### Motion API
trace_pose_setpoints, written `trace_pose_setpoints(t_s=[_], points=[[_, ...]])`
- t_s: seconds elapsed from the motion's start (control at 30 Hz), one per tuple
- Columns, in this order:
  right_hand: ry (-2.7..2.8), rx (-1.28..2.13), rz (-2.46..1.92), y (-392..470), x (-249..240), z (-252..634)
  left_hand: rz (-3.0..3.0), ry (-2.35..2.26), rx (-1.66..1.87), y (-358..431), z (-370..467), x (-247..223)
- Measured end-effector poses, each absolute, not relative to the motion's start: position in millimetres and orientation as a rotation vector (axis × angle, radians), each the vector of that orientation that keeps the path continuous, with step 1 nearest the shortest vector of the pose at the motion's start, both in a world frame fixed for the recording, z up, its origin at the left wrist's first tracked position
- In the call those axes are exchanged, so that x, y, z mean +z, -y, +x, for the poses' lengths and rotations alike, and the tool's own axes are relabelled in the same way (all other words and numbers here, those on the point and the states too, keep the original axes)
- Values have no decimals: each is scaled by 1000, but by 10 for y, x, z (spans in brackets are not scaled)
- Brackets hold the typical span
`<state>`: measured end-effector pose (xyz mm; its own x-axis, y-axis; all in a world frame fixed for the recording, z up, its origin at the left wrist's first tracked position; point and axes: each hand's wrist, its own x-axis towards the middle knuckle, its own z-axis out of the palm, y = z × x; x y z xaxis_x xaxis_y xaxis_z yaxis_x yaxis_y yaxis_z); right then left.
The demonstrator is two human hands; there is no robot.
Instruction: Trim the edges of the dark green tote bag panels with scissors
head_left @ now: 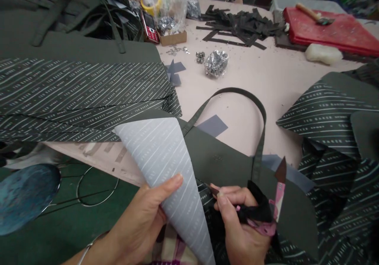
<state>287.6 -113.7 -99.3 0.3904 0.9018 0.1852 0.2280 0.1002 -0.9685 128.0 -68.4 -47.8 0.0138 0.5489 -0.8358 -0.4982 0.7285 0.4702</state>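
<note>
My left hand (156, 205) is closed on a folded pale grey fabric piece (166, 158) with white diagonal stripes, thumb on top. Fingers curled, my right hand (242, 221) has pink-handled scissors (278, 198) in it, partly wrapped in black, one blade pointing up and away. A thin dark pointed tip (212, 189) sticks out between its thumb and forefinger, close to the grey piece's edge; whether it belongs to the scissors I cannot tell. Beneath both hands lies a dark green bag panel (219, 154) with a looped strap handle (262, 119). The striped lining between the hands is partly hidden.
Striped lining panels (74, 95) are stacked left, and more printed panels (325, 115) lie right. Farther back are a bag of metal pieces (216, 63), a phone (150, 28), black strips (239, 24) and a hammer (314, 13) on a red slab (334, 34). A stool (26, 198) stands lower left.
</note>
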Motion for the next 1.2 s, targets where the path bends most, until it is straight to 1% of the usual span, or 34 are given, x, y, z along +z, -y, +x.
trace_pose_setpoints(t_s=[0.2,0.57,1.03,1.2], points=[[1115,729,-1384,1172,-1054,2895,101,-1405,725,544,1315,-563],[1180,742,-1490,1282,-942,2879,-66,-1396,779,984,1205,-703],[1171,727,-1489,1322,-939,2799,-51,-1301,826,1027,1183,-715],[1199,712,-1503,1320,-943,2790,-65,-1335,766,1010,1185,-722]])
